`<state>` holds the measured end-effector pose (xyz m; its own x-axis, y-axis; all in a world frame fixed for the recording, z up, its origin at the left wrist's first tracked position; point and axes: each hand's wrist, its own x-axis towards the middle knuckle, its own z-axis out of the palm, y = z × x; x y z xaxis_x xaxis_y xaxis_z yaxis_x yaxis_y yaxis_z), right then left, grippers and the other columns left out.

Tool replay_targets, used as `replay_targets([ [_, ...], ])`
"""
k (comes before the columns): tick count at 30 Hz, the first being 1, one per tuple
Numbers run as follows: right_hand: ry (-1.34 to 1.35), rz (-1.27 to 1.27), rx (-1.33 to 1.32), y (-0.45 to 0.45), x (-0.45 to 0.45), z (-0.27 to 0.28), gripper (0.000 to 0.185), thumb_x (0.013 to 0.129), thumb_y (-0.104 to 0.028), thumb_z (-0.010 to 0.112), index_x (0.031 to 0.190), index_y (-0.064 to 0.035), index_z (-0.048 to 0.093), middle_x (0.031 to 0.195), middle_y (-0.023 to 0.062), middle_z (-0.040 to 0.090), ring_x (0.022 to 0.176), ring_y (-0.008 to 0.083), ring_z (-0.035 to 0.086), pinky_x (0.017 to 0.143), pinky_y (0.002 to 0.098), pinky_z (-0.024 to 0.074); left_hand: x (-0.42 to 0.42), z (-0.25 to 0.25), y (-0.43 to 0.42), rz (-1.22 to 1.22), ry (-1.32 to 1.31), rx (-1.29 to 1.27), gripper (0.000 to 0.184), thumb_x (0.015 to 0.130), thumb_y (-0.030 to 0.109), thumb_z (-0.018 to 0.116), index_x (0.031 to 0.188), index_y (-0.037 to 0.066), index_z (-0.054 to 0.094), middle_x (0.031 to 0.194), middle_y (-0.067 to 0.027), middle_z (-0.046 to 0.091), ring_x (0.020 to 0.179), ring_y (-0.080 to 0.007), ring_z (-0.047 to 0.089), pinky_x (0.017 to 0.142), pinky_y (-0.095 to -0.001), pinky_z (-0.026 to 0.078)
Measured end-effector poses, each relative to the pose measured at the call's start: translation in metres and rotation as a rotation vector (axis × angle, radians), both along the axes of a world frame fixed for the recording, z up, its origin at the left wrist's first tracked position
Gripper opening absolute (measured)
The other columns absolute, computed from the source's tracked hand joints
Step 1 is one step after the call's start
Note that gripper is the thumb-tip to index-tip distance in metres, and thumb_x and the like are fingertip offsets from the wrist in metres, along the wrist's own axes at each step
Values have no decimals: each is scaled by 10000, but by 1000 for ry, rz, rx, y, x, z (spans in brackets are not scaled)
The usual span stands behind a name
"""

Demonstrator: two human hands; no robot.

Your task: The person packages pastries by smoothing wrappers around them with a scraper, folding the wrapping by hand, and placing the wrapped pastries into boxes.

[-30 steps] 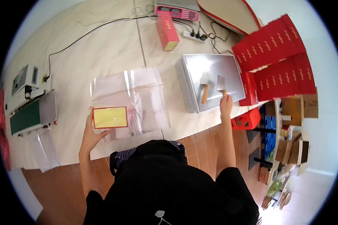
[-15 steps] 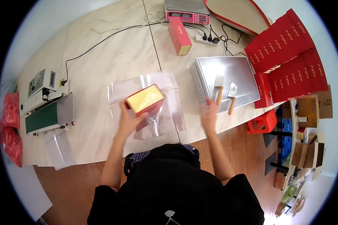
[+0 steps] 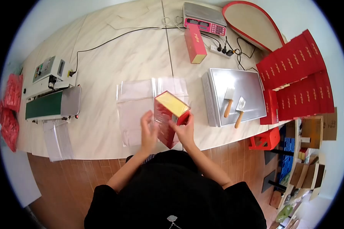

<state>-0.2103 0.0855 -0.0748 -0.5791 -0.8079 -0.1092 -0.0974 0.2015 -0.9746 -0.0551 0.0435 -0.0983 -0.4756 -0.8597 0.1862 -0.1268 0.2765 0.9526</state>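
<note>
A red box with a yellow end (image 3: 172, 104) stands tilted over clear plastic sheets (image 3: 135, 89) on the marbled table, and its side looks glossy with clear film. My right hand (image 3: 185, 129) grips the box at its right edge. Just left of the box is my left hand (image 3: 149, 129), slightly blurred, with its fingers apart and nothing held. Two scrapers with wooden handles, one (image 3: 228, 103) beside the other (image 3: 239, 110), lie on a silver metal case (image 3: 252, 87) to the right.
A sealing machine with a green belt (image 3: 44, 105) stands at the left. At the back are a pink scale (image 3: 204, 26), another red box (image 3: 195, 44) and a power strip (image 3: 221, 51). Red printed boxes (image 3: 294, 61) stand at the right, above a red stool (image 3: 269, 139).
My right hand has let go of a scraper, left on the case, and come over to grip the box. The box has tilted and moved right; my left hand has released it.
</note>
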Motion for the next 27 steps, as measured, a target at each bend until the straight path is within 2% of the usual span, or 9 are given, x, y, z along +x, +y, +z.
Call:
replay_targets([
  [4, 135, 319, -55, 1, 25, 16, 809, 703, -187, 868, 1322, 16, 388, 1218, 148, 521, 1134, 240, 528, 982, 350, 430, 28, 34, -23, 285, 392, 422, 593, 1064, 456, 244, 1435, 7, 353, 1451, -147, 417, 1370, -232, 367, 1148, -376, 253],
  [7, 107, 530, -207, -12, 35, 21, 839, 684, -157, 864, 1356, -11, 384, 1284, 153, 497, 1191, 285, 511, 1024, 363, 409, 49, 46, -18, 398, 364, 355, 624, 1067, 470, 182, 1433, -6, 352, 1467, -144, 411, 1378, -216, 361, 1154, -354, 236],
  [12, 133, 677, -270, -37, 47, -20, 876, 658, -150, 866, 1371, -6, 377, 1303, 184, 491, 1210, 343, 500, 1043, 397, 401, 69, 45, -13, 524, 298, 259, 590, 1078, 428, 192, 1389, -29, 402, 1401, -145, 474, 1321, -229, 421, 1129, -349, 278],
  [14, 139, 685, -266, -37, 50, -33, 891, 652, -157, 869, 1378, -5, 375, 1315, 199, 484, 1226, 362, 487, 1054, 409, 394, 75, 28, -12, 521, 253, 257, 602, 1074, 440, 200, 1411, -25, 381, 1453, -158, 431, 1362, -233, 378, 1155, -362, 228],
  [19, 624, 704, -195, -44, 27, 13, 899, 697, -253, 857, 1414, -18, 370, 1370, 228, 471, 1240, 393, 487, 1068, 466, 376, 84, 28, -27, 561, 213, 196, 527, 1079, 378, 260, 1365, -34, 420, 1394, -163, 469, 1302, -241, 429, 1123, -357, 281],
  [21, 766, 662, -77, -43, -7, 17, 853, 695, -270, 850, 1400, -41, 429, 1359, 235, 493, 1257, 403, 471, 1077, 491, 354, 75, 52, -35, 555, 163, 135, 508, 1077, 364, 280, 1354, -36, 427, 1392, -163, 471, 1301, -238, 428, 1120, -354, 285],
  [24, 821, 201, -1, -38, -87, 16, 412, 836, -177, 715, 1202, -41, 585, 1229, 165, 595, 1139, 364, 552, 998, 426, 423, 67, 87, -41, 643, 93, 34, 402, 1067, 283, 354, 1280, -34, 484, 1334, -158, 511, 1237, -230, 475, 1074, -351, 338],
  [25, 952, 22, -14, -33, -114, 17, 337, 813, -144, 697, 1124, -47, 610, 1080, 166, 618, 1030, 370, 569, 911, 431, 456, 68, 93, -42, 589, 19, -34, 348, 1057, 256, 384, 1200, -26, 532, 1245, -135, 562, 1165, -209, 511, 1036, -344, 369],
  [27, 1085, -185, 189, -19, -167, 17, 270, 828, -152, 685, 1071, -51, 624, 1063, 157, 620, 993, 349, 578, 862, 451, 467, 70, 105, -42, 542, -66, -109, 306, 1047, 230, 414, 1120, -17, 579, 1157, -112, 613, 1093, -188, 547, 997, -336, 401],
])
